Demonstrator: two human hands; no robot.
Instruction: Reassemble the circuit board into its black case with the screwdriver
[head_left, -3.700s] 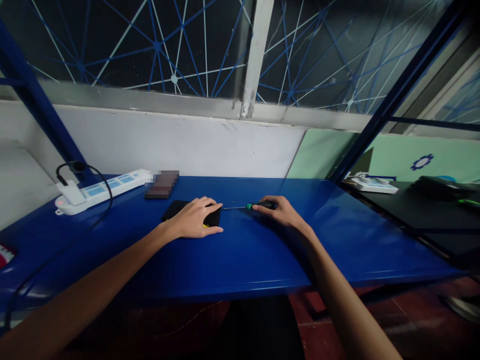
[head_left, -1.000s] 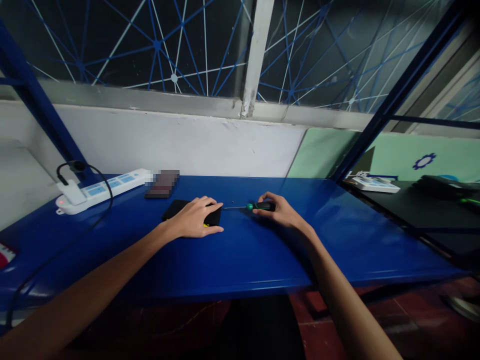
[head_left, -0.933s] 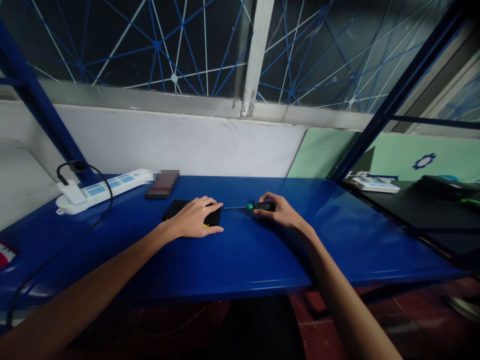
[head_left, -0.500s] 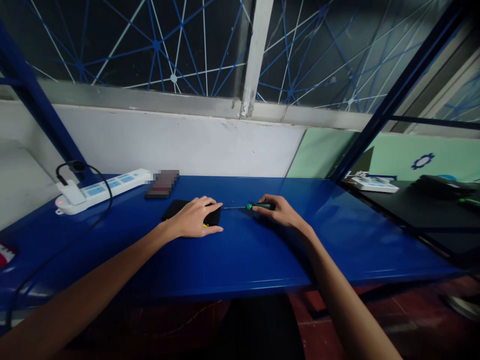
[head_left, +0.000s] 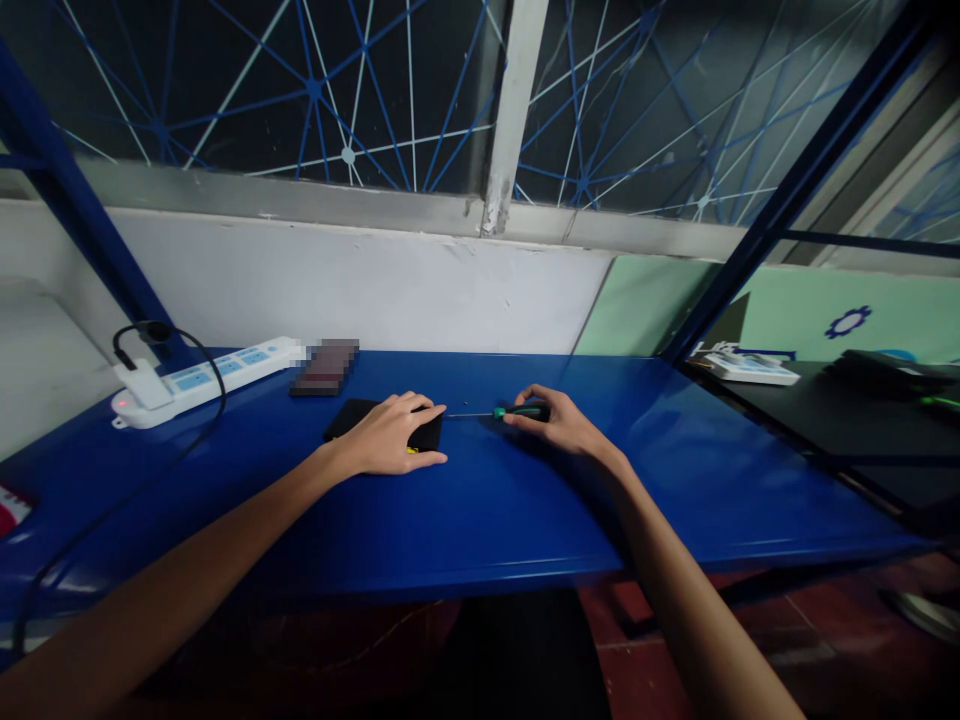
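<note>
My left hand (head_left: 394, 435) lies flat, fingers together, on a flat black device (head_left: 345, 419) on the blue table (head_left: 480, 520), pressing it down. My right hand (head_left: 559, 425) is closed around the black-and-green handle of a small screwdriver (head_left: 517, 411). The thin shaft lies level and points left, its tip reaching the right edge of the black device by my left fingertips. A small yellow mark shows at the device's near edge under my left hand.
A white power strip (head_left: 202, 377) with a plugged-in black cable (head_left: 161, 340) lies at the back left. A dark blurred block (head_left: 325, 367) sits beside it. A black side table (head_left: 840, 420) with a white object (head_left: 746, 368) stands at right. A wall and window are behind.
Almost nothing moves. My right hand's fingers shift slightly on the screwdriver handle, as if turning it. My left hand stays on the black device.
</note>
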